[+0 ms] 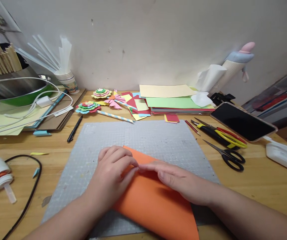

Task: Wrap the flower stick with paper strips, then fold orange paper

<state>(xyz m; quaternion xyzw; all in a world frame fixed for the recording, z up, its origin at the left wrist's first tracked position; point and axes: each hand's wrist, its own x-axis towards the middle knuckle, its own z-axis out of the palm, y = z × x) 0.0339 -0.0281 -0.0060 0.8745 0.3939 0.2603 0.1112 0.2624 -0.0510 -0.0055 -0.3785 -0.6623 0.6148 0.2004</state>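
Palms down on orange paper (155,206), atop cutting mat (145,136) mid-surface. Left hand (113,171) curled, grip hidden beneath knuckles, impossible to tell. Right hand (180,181) flat, grip apart, pressing. Paper's near corner cut off below.

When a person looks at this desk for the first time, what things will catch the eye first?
The bright orange paper sheet draws the eye first, lying on the grey gridded cutting mat at the centre, with the left hand and right hand pressing on it. Behind the mat, colourful layered paper flowers on striped straws lie near the wall. Right of the mat lie black-handled scissors and a black smartphone.
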